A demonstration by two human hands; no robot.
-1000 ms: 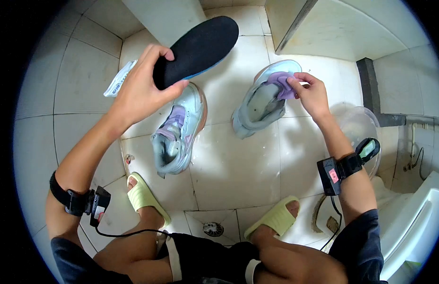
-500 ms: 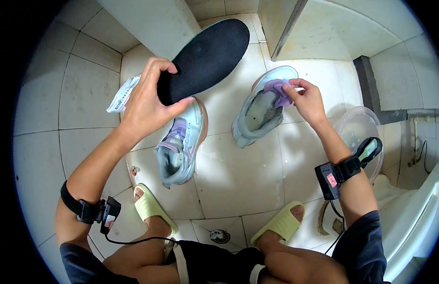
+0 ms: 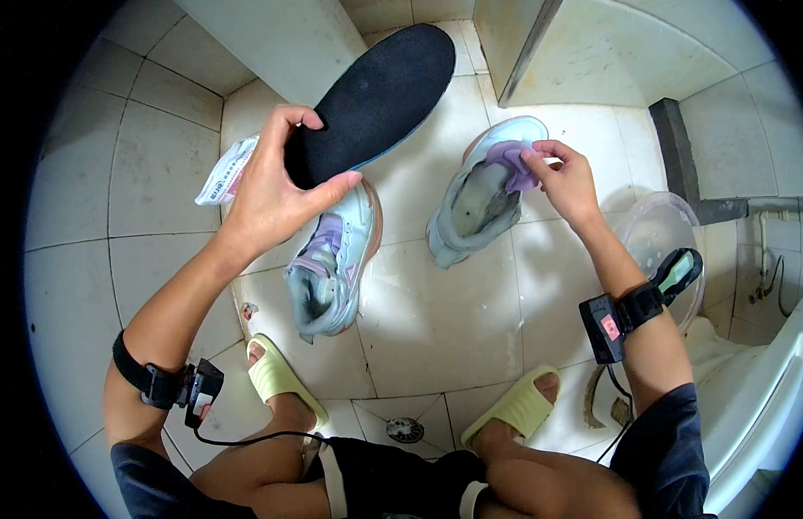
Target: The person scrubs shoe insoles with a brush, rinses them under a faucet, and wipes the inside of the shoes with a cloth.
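A black insole [image 3: 380, 99] is gripped at its near end by my left hand [image 3: 276, 177], thumb on one side and fingers on the other. Beneath that hand a light blue and lilac sneaker [image 3: 332, 268] stands on the tiles, partly covered by the thumb. To the right, a second sneaker [image 3: 475, 208] lies with its opening facing up and its bare inner sole showing. Its purple tongue [image 3: 511, 164] is pinched between the thumb and fingers of my right hand [image 3: 564, 179], which pulls it toward the right side.
A white printed packet [image 3: 227, 173] sits by the left wall. At the right are a clear plastic basin [image 3: 656, 216] and a brush [image 3: 678, 272], partly behind my forearm. A floor drain [image 3: 406, 430] lies between my feet in yellow-green slides [image 3: 518, 405].
The insole has tilted slightly and risen a little in view, showing a thin blue edge. My right hand keeps its pinch on the tongue, nearly still.
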